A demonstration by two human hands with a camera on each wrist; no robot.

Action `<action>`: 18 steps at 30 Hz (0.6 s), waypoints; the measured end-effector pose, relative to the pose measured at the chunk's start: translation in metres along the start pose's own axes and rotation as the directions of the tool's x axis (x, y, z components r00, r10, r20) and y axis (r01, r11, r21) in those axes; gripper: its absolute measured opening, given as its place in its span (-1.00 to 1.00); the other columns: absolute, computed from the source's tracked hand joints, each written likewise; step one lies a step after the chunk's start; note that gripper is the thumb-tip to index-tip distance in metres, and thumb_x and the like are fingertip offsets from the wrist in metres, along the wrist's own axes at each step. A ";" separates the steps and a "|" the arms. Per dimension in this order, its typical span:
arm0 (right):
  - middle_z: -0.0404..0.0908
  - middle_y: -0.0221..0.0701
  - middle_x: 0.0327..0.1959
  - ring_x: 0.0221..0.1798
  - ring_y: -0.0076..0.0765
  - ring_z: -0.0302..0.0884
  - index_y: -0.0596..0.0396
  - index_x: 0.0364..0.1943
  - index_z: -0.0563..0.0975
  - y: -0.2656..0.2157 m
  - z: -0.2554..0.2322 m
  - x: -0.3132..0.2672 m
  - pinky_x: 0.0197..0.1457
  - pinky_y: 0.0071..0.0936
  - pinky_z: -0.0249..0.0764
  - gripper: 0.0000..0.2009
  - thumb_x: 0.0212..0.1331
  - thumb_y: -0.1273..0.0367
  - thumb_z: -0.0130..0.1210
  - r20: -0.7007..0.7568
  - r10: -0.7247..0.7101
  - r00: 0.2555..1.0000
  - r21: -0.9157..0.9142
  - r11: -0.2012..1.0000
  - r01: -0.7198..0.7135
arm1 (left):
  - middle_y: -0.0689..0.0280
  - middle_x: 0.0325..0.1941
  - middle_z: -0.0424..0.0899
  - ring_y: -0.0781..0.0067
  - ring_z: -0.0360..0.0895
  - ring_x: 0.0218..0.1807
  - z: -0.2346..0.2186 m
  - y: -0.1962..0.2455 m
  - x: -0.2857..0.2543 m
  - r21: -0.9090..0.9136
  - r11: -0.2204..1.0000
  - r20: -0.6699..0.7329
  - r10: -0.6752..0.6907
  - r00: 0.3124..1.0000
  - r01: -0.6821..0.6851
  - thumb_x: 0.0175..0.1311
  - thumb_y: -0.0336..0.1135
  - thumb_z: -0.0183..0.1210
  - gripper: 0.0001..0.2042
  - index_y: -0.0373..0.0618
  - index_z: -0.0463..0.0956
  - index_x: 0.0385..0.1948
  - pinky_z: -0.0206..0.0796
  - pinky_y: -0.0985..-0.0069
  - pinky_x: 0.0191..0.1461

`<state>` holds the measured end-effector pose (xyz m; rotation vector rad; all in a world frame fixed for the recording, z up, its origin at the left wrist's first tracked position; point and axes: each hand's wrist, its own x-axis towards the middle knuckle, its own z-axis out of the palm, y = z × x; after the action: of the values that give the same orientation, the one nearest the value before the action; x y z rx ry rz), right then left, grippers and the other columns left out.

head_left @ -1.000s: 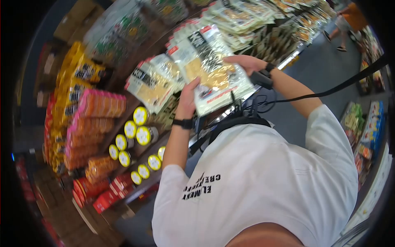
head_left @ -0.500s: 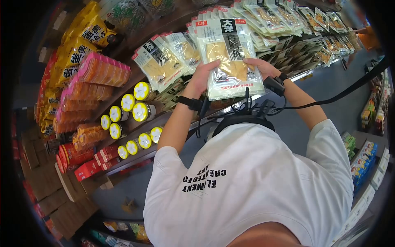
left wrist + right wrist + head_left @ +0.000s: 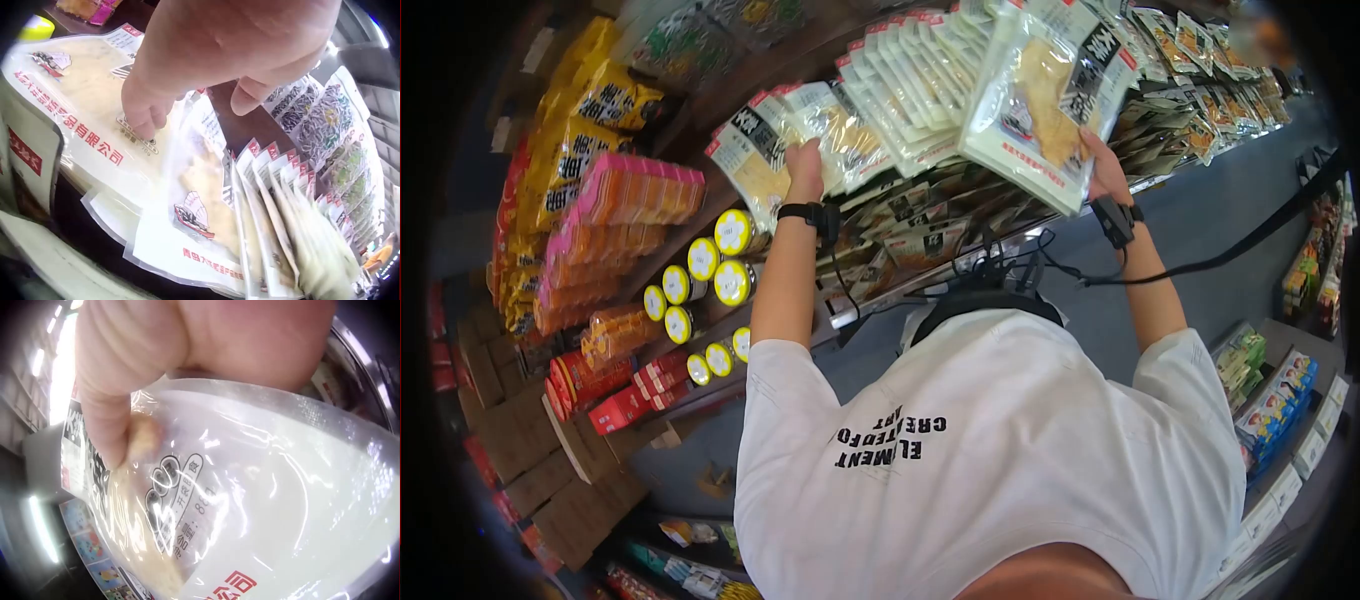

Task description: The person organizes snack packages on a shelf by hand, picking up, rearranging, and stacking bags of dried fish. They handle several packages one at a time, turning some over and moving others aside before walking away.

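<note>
My right hand (image 3: 1108, 170) grips a clear-and-white packet of dried fish fillet (image 3: 1045, 95) by its right edge, thumb across the front. In the right wrist view the thumb presses the shiny film of the packet (image 3: 250, 469). The packet is tilted and raised over the shelf's front edge. My left hand (image 3: 804, 172) is at a flat-lying packet (image 3: 750, 160) on the left. Up close, the left hand's fingertips (image 3: 147, 122) rest on this packet's face, with the thumb apart from them. Beside it, a row of similar packets (image 3: 900, 85) leans in a fanned stack.
Yellow-lidded jars (image 3: 733, 232) stand left of the left forearm, with orange snack packs (image 3: 635, 190) and yellow bags (image 3: 585, 150) beyond. Darker packets (image 3: 930, 225) fill the lower tier. A black cable (image 3: 1240, 235) runs to the right. Cartons (image 3: 530, 430) are stacked at lower left.
Both hands held the packet in front of the body. The left hand has let go and moved left to the flat packets; the right has carried its packet right and up, tilting it.
</note>
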<state>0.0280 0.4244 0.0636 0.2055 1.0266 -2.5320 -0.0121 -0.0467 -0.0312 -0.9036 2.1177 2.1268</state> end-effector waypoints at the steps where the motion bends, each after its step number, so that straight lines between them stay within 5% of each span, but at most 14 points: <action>1: 0.41 -0.12 0.06 0.06 -0.13 0.43 0.25 0.15 0.20 -0.005 -0.013 -0.007 0.14 -0.20 0.38 -0.53 0.21 0.28 -0.05 -0.002 -0.018 1.000 0.004 1.000 0.018 | 0.11 -0.12 0.46 0.21 0.43 -0.10 0.004 0.000 0.012 0.148 0.986 -0.069 0.082 0.994 -0.071 0.01 -0.24 0.14 -0.47 -0.36 0.24 0.00 0.23 0.37 0.02; 5: 0.38 -0.11 0.09 0.10 -0.12 0.40 0.24 0.15 0.19 -0.019 -0.040 -0.049 0.17 -0.16 0.35 -0.54 0.22 0.32 -0.06 -0.091 -0.041 0.995 0.120 0.991 0.052 | -0.02 -0.07 0.48 0.09 0.44 -0.02 0.023 -0.012 0.057 0.337 0.910 -0.162 0.310 0.937 -0.242 -0.07 -0.26 0.15 -0.39 -0.44 0.19 0.03 0.21 0.40 0.09; 8: 0.42 -0.15 0.04 0.06 -0.17 0.43 0.24 0.10 0.23 -0.033 -0.064 -0.070 0.16 -0.21 0.37 -0.58 0.17 0.40 -0.01 -0.199 -0.130 0.971 0.098 0.983 0.152 | -0.11 0.03 0.43 0.01 0.41 0.06 0.032 -0.012 0.103 0.400 0.900 -0.226 0.278 0.934 -0.171 -0.12 -0.26 0.17 -0.34 -0.42 0.17 0.07 0.19 0.41 0.16; 11: 0.42 -0.18 0.03 0.06 -0.19 0.43 0.23 0.11 0.22 -0.045 -0.084 -0.094 0.15 -0.24 0.38 -0.57 0.15 0.43 0.00 -0.296 -0.240 0.925 0.007 0.967 0.253 | -0.14 0.03 0.43 -0.05 0.39 0.08 0.050 0.023 0.069 0.575 0.818 -0.367 0.260 0.893 -0.002 -0.13 -0.28 0.16 -0.37 -0.45 0.20 0.03 0.18 0.39 0.19; 13: 0.42 -0.20 0.03 0.05 -0.20 0.43 0.23 0.11 0.22 -0.050 -0.094 -0.101 0.16 -0.25 0.38 -0.56 0.14 0.45 0.01 -0.323 -0.278 0.904 0.001 0.956 0.295 | -0.14 -0.02 0.45 0.01 0.47 -0.02 0.043 0.018 0.083 0.417 0.907 -0.390 0.236 0.890 -0.057 -0.15 -0.28 0.17 -0.35 -0.51 0.18 0.01 0.33 0.36 0.03; 14: 0.41 -0.19 0.04 0.06 -0.19 0.43 0.22 0.12 0.22 -0.053 -0.100 -0.107 0.16 -0.24 0.37 -0.56 0.14 0.44 0.01 -0.316 -0.295 0.902 0.000 0.951 0.311 | -0.09 -0.18 0.52 0.11 0.56 -0.23 0.046 0.025 0.075 0.251 0.968 -0.384 0.125 0.915 -0.027 -0.15 -0.29 0.20 -0.44 -0.55 0.29 -0.12 0.42 0.33 -0.29; 15: 0.41 -0.18 0.05 0.07 -0.18 0.42 0.22 0.12 0.21 -0.054 -0.105 -0.111 0.17 -0.22 0.36 -0.56 0.15 0.43 0.00 -0.307 -0.306 0.901 0.000 0.947 0.322 | -0.09 -0.18 0.52 0.11 0.56 -0.23 0.047 0.022 0.084 0.256 0.966 -0.378 0.125 0.917 -0.026 -0.15 -0.29 0.20 -0.44 -0.55 0.29 -0.12 0.42 0.33 -0.29; 17: 0.40 -0.17 0.06 0.09 -0.17 0.41 0.22 0.13 0.21 -0.058 -0.109 -0.117 0.17 -0.20 0.35 -0.56 0.16 0.41 0.00 -0.312 -0.275 0.910 0.045 0.952 0.303 | 0.01 -0.34 0.56 0.25 0.56 -0.42 0.035 0.010 0.106 0.337 0.935 -0.078 -0.084 0.993 0.105 -0.13 -0.32 0.21 -0.58 -0.53 0.40 -0.28 0.35 0.36 -0.53; 18: 0.40 -0.15 0.07 0.10 -0.15 0.40 0.22 0.13 0.21 -0.059 -0.111 -0.117 0.18 -0.18 0.34 -0.56 0.16 0.40 -0.01 -0.307 -0.248 0.919 0.084 0.955 0.286 | 0.10 -0.43 0.58 0.29 0.54 -0.48 0.050 0.029 0.076 0.343 0.936 -0.074 -0.054 0.996 0.076 -0.08 -0.37 0.21 -0.70 -0.48 0.45 -0.39 0.32 0.38 -0.52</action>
<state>0.1088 0.5760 0.0539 0.5260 1.0616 -2.8830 -0.1063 -0.0322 -0.0392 -0.9915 2.3492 1.6384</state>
